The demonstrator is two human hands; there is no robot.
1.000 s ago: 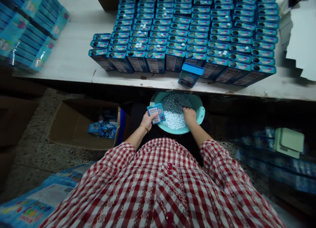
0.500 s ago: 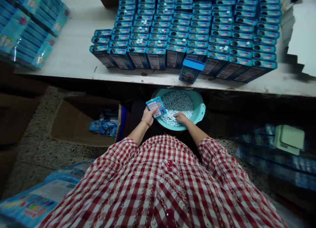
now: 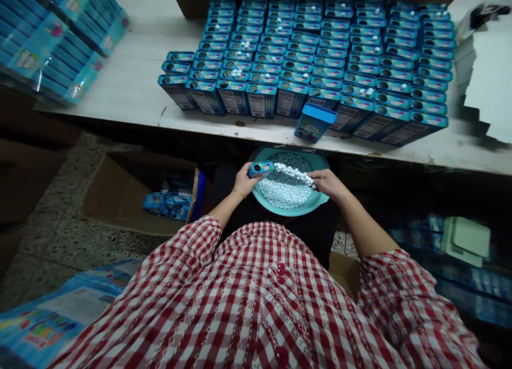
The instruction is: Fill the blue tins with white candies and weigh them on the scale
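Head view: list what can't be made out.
All in the head view:
Inside of the held box: dark through its small opening.
Whatever the right hand grips: covered by white pieces.
Left rim of the basin: partly behind left hand and held box.
Wrapped packs: cut off by the left edge.

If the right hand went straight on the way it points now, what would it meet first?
Probably the blue container in the left hand: the right hand points across the bowl toward it, and the pellet-covered strip it holds would get there first. Depth is unclear in this one view.
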